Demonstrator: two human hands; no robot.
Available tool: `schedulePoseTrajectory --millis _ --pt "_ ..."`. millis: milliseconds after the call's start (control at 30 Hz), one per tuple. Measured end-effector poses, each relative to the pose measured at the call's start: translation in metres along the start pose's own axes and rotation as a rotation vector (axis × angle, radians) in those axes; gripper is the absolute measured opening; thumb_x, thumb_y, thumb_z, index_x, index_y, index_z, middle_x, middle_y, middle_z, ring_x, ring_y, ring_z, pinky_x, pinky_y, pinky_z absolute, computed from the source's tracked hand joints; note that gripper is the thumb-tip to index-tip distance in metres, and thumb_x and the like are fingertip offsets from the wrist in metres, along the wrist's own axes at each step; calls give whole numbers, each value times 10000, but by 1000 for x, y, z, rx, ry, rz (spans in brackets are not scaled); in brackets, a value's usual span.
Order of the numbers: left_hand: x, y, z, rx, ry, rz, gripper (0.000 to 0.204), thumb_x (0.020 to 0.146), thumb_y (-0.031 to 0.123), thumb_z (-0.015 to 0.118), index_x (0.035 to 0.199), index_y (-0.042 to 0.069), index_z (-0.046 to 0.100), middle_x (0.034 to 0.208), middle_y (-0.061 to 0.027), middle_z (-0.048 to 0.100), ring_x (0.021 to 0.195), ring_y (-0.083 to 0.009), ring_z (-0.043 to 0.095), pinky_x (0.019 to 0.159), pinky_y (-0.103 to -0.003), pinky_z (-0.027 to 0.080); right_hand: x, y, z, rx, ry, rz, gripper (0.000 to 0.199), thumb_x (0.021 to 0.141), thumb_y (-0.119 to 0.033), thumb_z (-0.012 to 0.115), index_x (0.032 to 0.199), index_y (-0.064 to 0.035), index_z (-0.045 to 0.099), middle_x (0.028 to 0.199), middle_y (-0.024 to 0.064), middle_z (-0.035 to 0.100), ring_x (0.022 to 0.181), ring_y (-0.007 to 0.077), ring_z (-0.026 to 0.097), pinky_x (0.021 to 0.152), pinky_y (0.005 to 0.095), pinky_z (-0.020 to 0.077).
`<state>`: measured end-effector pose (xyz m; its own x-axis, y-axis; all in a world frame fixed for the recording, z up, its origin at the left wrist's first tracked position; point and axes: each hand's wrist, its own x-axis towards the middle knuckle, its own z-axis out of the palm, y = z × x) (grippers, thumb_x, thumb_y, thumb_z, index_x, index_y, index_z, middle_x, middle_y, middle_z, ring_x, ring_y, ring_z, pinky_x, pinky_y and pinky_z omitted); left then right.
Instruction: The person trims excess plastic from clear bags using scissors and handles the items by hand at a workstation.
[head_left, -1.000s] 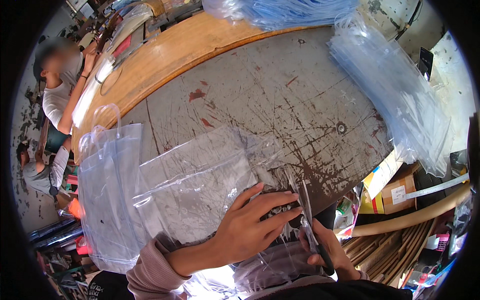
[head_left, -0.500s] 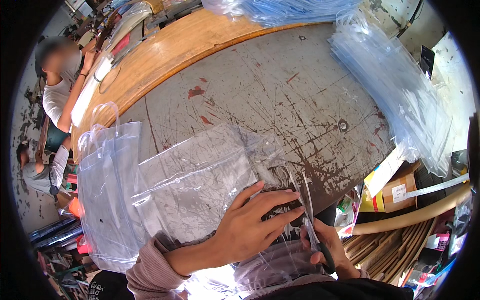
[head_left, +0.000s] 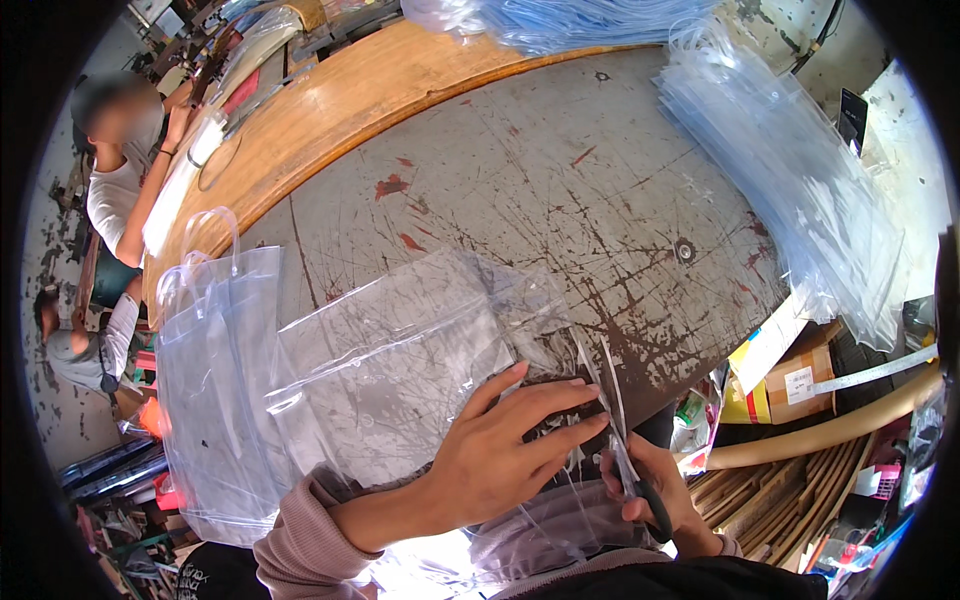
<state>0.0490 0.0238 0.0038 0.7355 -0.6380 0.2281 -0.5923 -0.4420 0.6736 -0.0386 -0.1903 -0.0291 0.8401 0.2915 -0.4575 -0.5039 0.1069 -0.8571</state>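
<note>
A clear plastic bag (head_left: 400,345) lies flat on the near part of the worn table. Across its near right corner my left hand (head_left: 505,445) rests palm down, fingers spread, pressing the plastic against the table. My right hand (head_left: 665,485) grips a pair of scissors with dark handles (head_left: 655,512) at the table's near edge. The scissors' blades point away from me, parted, just right of my left fingertips and beside the bag's edge. Glare and see-through film hide exactly where the blades meet the plastic. Some loose clear film hangs over my lap.
More clear bags with handles (head_left: 220,380) lie at the left. A stack of clear bags (head_left: 780,190) covers the right side, another pile (head_left: 590,20) the far edge. A raised wooden strip (head_left: 350,115) borders the table. A cardboard box (head_left: 800,380) stands right. Two people are at the left.
The scissors and my right hand have shifted very slightly. My left hand and the bag stay in place.
</note>
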Motion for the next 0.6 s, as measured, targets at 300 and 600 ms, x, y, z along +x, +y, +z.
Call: schedulePoseTrajectory --millis 300,600 --pt "1 1 -1 -4 7 -2 409 679 53 707 1063 192 688 1176 -9 600 1074 -140 580 1083 -362 243 -1 0 -1 -14 51 -28 718 588 -533 823 987 3 562 751 1 526 656 75 475 581 223 361" --pt "0 1 1 -17 30 14 422 667 34 707 1059 188 687 1161 -16 607 1064 -149 591 1083 -364 243 4 -5 0 39 5 -26 733 610 -523 818 1019 18 542 744 3 512 657 76 467 592 224 373"
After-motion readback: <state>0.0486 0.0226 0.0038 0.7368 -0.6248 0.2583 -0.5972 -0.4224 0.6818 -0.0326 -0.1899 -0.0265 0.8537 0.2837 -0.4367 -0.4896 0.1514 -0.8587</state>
